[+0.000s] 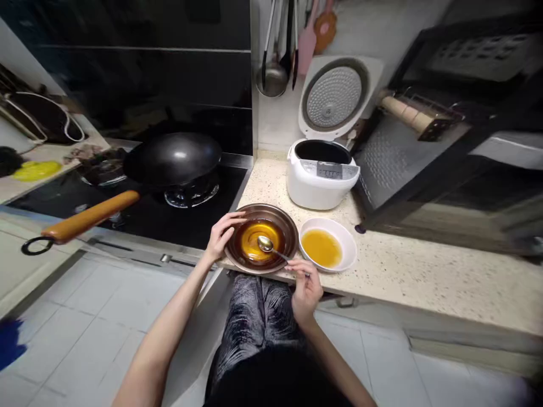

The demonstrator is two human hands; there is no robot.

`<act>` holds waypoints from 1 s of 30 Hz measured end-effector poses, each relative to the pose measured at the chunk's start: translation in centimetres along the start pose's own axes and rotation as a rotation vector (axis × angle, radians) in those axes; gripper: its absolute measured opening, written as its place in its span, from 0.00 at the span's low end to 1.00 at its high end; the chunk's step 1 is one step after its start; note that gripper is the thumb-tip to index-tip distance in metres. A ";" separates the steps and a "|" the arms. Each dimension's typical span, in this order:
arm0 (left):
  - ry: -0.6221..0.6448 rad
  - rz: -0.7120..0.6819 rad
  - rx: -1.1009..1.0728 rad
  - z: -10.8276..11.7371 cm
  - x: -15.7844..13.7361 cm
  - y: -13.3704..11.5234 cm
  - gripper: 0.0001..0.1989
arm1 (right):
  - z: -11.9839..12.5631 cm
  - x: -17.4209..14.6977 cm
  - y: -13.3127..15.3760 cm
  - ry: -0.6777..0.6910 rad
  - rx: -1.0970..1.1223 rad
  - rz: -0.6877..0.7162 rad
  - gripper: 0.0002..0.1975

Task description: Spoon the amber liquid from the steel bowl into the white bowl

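The spoon [265, 243] is located over the brown bowl [290, 226], which stands at the front edge of the desk [424, 271], close to its front left corner. The right hand [306, 286] grasps the spoon by its handle, between thumb and fingers; the left hand [221, 237] loosely grasps the left rim of the brown bowl, fingers laid over it. Whether the spoon head touches the amber liquid [254, 233] cannot be determined. The spoon should handle as light, stiff and not fragile; take hold of the dry handle, as a wetted head may be slippery. The brown bowl is probably rigid and heavier when filled; hold it by opposite rims and keep it level. Spoon: polished metal, oval head, slender handle. Brown bowl: round, wide-rimmed, glossy, apparently metal. White bowl [350, 244]: smooth, rounded, just beside it to the right along the front edge, containing cloudy yellow liquid [321, 247]. Rice cooker [316, 189]: white, glossy housing, lid raised, standing toward the rear edge. Desk: pale, speckled, stone-like surface.
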State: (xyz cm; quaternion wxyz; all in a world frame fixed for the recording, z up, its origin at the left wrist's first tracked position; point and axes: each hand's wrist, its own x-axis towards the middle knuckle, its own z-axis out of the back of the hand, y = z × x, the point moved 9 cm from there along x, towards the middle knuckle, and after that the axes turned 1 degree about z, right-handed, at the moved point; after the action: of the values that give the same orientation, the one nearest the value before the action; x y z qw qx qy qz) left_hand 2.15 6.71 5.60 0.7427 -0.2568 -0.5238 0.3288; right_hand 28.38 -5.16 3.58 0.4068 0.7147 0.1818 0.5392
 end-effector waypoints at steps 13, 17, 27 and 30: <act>0.001 0.015 -0.014 0.0 -0.1 0.1 0.21 | 1.6 1.0 1.3 -0.064 -0.033 0.015 0.10; -0.004 0.011 -0.017 0.0 -0.1 0.1 0.21 | 2.2 1.6 1.8 -0.103 -0.034 0.023 0.10; -0.012 0.011 -0.011 0.1 -0.1 0.0 0.21 | 4.2 2.6 1.9 -0.189 -0.010 0.012 0.08; -0.010 0.019 -0.003 0.1 -0.1 0.2 0.21 | 5.0 3.0 2.2 -0.226 -0.006 0.030 0.07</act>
State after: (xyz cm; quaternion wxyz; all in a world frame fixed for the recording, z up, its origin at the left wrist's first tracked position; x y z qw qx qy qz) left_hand 1.99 6.77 5.43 0.7366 -0.2612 -0.5255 0.3363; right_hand 33.61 -6.32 6.67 0.4186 0.7725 0.1222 0.4617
